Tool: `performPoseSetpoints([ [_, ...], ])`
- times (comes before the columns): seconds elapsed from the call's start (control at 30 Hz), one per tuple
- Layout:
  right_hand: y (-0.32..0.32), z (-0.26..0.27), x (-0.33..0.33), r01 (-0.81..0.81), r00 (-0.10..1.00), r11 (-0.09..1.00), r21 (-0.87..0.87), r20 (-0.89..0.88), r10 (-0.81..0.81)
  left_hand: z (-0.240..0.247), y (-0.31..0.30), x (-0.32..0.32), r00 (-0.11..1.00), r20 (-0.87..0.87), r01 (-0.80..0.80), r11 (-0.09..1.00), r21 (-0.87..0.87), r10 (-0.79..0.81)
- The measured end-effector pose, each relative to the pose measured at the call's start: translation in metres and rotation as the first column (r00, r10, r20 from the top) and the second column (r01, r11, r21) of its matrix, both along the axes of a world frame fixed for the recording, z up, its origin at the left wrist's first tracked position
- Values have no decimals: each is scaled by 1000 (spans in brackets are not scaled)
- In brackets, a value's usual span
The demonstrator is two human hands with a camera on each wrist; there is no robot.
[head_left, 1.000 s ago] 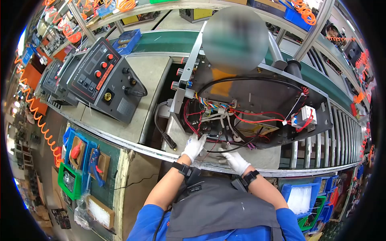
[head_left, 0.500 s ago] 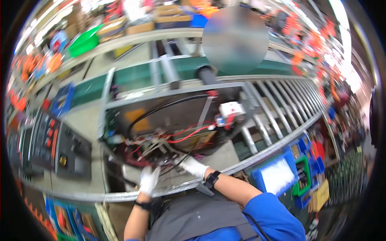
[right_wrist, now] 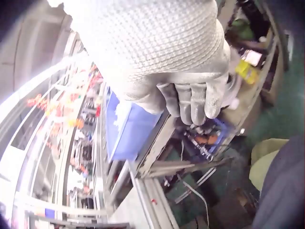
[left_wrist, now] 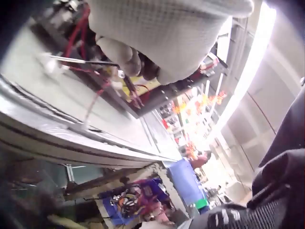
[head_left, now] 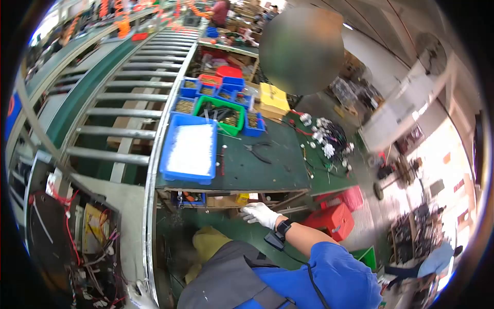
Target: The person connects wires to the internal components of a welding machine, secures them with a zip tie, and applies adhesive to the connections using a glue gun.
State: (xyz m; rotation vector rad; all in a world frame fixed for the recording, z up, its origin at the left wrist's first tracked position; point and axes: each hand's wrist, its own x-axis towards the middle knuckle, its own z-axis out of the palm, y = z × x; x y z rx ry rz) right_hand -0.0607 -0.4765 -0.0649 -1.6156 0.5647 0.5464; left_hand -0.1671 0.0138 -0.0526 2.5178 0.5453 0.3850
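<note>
Held the right hand [head_left: 260, 215] relaxed, with fingers close together, near the front edge of the green worktop [head_left: 239, 171] bearing a blue bin [head_left: 188, 178] and pliers [head_left: 252, 149]. Had the left hand [head_left: 140, 295] beside the open metal case [head_left: 56, 225], past the metal rail [head_left: 149, 216], with fingers bent near red wires [left_wrist: 77, 36]; could not tell whether pinching any.

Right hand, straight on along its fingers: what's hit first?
Probably the low blue bin under the green bench; the right hand seems to point that way, though depth is unclear.
</note>
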Motion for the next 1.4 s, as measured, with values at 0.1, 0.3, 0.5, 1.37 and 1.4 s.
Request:
performPoseSetpoints([
  [0.1,-45,-23,-17,170,985,985,18,-17,-170,43,-37,27,975,-202,57,982,-180,-94],
  [0.3,-134,-22,30,115,983,988,105,130,-129,0,-120,8,946,41,324,931,-169,-322],
  [0.5,-349,-41,55,272,893,958,-90,394,-217,0,-306,15,869,-338,199,880,-431,-361],
  [1.37,-590,177,31,925,340,18,-381,844,415,21,-430,98,481,-406,828,555,-82,-777],
  [1.4,-567,207,37,928,292,86,-362,852,434,21,-429,97,497,-389,828,558,-55,-776],
])
